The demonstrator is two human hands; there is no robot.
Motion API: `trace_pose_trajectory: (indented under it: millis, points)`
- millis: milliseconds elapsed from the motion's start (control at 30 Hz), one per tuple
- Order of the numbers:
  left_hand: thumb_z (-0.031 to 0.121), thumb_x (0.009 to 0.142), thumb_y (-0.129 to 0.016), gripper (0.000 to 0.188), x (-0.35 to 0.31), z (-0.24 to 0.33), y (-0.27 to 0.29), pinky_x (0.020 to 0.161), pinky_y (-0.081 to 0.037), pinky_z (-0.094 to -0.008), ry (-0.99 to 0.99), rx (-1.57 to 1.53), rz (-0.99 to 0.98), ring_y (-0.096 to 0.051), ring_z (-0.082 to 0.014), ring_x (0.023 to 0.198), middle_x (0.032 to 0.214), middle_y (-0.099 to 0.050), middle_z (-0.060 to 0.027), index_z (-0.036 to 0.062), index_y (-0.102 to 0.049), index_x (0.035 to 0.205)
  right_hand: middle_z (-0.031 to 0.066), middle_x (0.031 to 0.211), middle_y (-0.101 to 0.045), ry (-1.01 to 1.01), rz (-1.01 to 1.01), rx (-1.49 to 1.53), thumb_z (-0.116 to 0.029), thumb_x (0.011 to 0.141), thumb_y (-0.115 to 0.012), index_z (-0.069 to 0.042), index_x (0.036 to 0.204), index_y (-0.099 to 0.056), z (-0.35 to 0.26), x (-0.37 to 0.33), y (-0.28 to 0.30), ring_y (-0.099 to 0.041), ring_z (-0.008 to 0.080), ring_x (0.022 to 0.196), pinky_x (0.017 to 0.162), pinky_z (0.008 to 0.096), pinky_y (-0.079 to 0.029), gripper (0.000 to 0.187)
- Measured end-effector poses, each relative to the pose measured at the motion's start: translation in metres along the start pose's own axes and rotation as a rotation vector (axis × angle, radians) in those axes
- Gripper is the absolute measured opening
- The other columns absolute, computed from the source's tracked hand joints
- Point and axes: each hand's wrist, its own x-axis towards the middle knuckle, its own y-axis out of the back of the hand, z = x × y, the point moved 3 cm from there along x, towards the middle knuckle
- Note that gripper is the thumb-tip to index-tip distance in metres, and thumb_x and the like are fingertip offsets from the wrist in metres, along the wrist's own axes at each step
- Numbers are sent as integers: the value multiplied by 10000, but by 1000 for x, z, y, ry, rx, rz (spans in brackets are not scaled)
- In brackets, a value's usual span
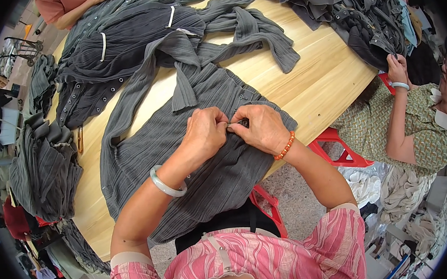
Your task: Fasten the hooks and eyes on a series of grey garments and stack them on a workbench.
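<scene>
A dark grey ribbed long-sleeved shirt (pixel 155 139) lies spread over the table edge, its sleeves reaching away from me. My left hand (pixel 207 130) pinches its fabric near the middle, thumb and fingertips pressed together. Right beside it, my right hand (pixel 259 127) is closed in a pinch at the same spot, and the two hands' fingertips meet. A small round dark fastener (pixel 244 122) shows by my right fingers. What exactly lies between the fingertips is too small to tell.
Bundled dark garments (pixel 127 45) with white ties lie at the far left of the wooden table (pixel 328 73). Grey clothing hangs over the left edge (pixel 47 169). A dark pile (pixel 366 18) covers the far right, where a co-worker's hand (pixel 397 68) handles cloth. Red stools (pixel 340 151) stand below.
</scene>
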Motion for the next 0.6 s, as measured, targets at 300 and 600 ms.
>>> trace_pose_trajectory:
  millis: [300,600]
  points:
    - [52,841,-635,109,-11,-1,-3,732,-497,-379,-44,75,68,-621,-278,799,804,-690,-154,-35,-689,879,134,797,-704,-21,-56,-41,-280,785,-778,-55,861,-739,13,-6,12,-676,315,739,680,387,-531,241]
    - [87,824,-672,59,-10,12,-4,812,-409,-434,-122,188,108,-586,-311,877,826,-670,-131,47,-685,867,102,867,-649,235,11,-40,-195,812,-725,-86,866,-677,0,-12,21,-660,309,809,708,387,-533,131]
